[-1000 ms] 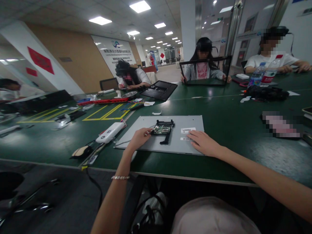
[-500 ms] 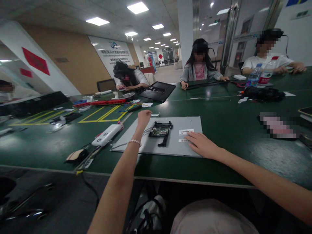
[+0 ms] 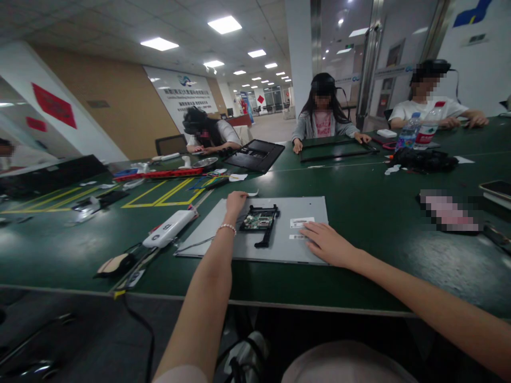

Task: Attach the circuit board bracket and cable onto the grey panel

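A flat grey-white panel [image 3: 223,226] lies on the green table, with a black plastic bracket holding a small green circuit board [image 3: 259,221] on its middle. My left hand [image 3: 237,202] is closed in a pinch near the panel's far edge. A thin curled white strip [image 3: 253,193] shows at its fingertips. My right hand [image 3: 329,243] rests flat and open on the panel's right part, its fingertips touching the white labels [image 3: 302,222]. Thin grey cables [image 3: 199,243] run across the panel's left side, partly hidden behind my left forearm.
Left of the panel lie a white power strip [image 3: 170,227] and a beige-and-black mouse [image 3: 116,264]. Farther off are a black plastic housing [image 3: 255,156] and bottles [image 3: 429,127]. Several people sit around the table; one opposite holds a black frame [image 3: 337,156]. A phone [image 3: 497,192] lies far right.
The whole view has shifted slightly. My left hand remains pinched by the panel's far edge, and the white strip's free end curls up more. The person opposite has tilted the black frame.
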A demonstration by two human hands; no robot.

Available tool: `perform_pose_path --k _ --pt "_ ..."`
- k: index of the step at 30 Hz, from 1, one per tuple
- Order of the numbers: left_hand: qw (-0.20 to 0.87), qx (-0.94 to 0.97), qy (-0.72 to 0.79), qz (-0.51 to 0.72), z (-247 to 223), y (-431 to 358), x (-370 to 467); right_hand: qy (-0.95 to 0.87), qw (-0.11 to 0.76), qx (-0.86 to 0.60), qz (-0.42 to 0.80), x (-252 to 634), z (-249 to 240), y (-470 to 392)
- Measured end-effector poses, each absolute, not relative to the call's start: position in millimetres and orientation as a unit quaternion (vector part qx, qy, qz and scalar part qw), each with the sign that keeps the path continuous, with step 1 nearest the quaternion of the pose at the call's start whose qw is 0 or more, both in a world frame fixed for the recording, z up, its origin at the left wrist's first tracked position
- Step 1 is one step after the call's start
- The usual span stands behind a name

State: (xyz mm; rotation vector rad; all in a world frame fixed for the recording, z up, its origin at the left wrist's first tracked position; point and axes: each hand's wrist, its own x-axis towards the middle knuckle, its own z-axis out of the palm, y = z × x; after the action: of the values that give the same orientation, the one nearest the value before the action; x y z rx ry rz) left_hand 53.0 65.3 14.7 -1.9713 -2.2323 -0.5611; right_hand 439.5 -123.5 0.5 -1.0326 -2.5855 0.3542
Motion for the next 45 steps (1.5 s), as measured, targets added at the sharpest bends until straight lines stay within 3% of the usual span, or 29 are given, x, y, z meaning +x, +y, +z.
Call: perform_pose_path --k 8,29,45 --pt "0.109 -0.629 -0.736 -0.228 19.5 75.5 74.7 -0.909 0.166 -0.361 0.127 438.8 2.1 -122.5" --pt "0.039 -0.66 -0.734 -0.156 14.7 78.3 37.5 -0.906 0.168 -0.363 0.14 437.3 1.2 -122.5" --pt "0.009 -0.693 -0.718 -0.066 8.7 85.1 70.5 -0.91 0.165 -0.358 0.128 436.7 -1.2 -117.9"
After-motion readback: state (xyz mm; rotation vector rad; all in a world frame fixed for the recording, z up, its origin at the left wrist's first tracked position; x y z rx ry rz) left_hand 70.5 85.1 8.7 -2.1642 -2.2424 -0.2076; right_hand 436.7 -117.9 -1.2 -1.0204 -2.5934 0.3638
